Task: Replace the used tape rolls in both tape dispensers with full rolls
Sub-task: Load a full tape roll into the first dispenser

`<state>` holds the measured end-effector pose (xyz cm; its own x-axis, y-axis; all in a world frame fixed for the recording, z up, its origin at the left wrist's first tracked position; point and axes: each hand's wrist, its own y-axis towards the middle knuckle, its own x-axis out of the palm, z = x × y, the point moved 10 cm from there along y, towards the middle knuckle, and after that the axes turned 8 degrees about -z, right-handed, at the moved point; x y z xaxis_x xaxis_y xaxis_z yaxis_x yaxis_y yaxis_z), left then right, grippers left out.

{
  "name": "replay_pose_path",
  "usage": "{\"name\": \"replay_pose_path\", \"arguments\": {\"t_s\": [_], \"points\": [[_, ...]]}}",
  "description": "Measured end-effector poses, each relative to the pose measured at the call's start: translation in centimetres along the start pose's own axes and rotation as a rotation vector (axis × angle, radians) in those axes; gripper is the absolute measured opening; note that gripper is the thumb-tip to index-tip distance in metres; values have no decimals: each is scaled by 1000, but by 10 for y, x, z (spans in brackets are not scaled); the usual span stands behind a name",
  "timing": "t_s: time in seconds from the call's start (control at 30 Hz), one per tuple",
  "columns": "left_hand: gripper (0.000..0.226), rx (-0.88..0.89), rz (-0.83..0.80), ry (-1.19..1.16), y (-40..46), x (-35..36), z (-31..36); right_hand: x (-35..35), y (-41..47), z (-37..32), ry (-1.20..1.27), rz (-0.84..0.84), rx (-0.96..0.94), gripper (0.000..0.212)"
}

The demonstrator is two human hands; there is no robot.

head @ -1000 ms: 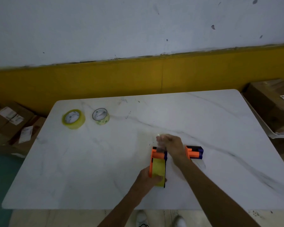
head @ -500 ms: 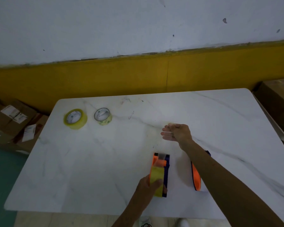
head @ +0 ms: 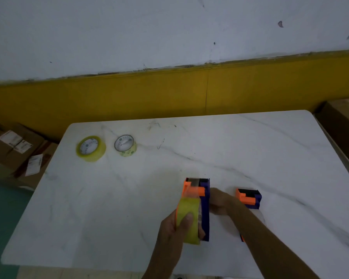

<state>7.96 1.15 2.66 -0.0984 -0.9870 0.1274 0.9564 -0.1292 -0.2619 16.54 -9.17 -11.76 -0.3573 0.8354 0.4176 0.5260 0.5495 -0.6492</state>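
An orange and blue tape dispenser (head: pixel 205 198) stands near the table's front edge with a yellow tape roll (head: pixel 188 210) in it. My left hand (head: pixel 174 232) grips the roll and the dispenser's rear, thumb on the tape. My right hand (head: pixel 220 204) rests against the dispenser's blue right side, fingers hidden behind it. A second orange and blue dispenser (head: pixel 249 198) lies just right of my right wrist, partly covered by my forearm. Two loose rolls lie at the far left: a thicker yellow one (head: pixel 91 148) and a thinner pale one (head: pixel 126 145).
The white marble table (head: pixel 270 158) stands against a yellow and white wall. Cardboard boxes (head: pixel 12 150) sit on the floor to the left, and another box (head: pixel 343 125) at the right edge.
My right hand has come back from the middle of the table, down to the right side of the held dispenser. The left hand has kept its grip on the roll.
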Motion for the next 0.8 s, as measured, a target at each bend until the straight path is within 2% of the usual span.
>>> {"name": "replay_pose_path", "arguments": {"t_s": [0.13,0.23,0.33,0.43,0.5,0.57,0.67,0.73,0.8], "points": [[22,-7,63,-6,9,-5,4,32,-23,2,340,-21,-229,29],[25,-30,112,12,15,-12,-3,47,-41,10,409,-18,-304,36],[29,-77,131,21,18,-13,-15,49,-50,28,479,16,-331,30],[29,-128,146,50,21,-15,-33,43,-56,63,561,94,-212,26],[30,-174,138,56,25,-15,-45,35,-65,86,507,175,-92,25],[34,-198,81,150,29,-9,-55,28,-76,95,316,240,64,25],[30,-230,37,221,32,-7,-73,23,-87,98,27,230,303,27],[31,-260,43,251,34,-12,-82,19,-90,91,-69,224,342,26],[29,-299,38,313,36,-17,-86,12,-94,81,-100,253,273,21]]}}
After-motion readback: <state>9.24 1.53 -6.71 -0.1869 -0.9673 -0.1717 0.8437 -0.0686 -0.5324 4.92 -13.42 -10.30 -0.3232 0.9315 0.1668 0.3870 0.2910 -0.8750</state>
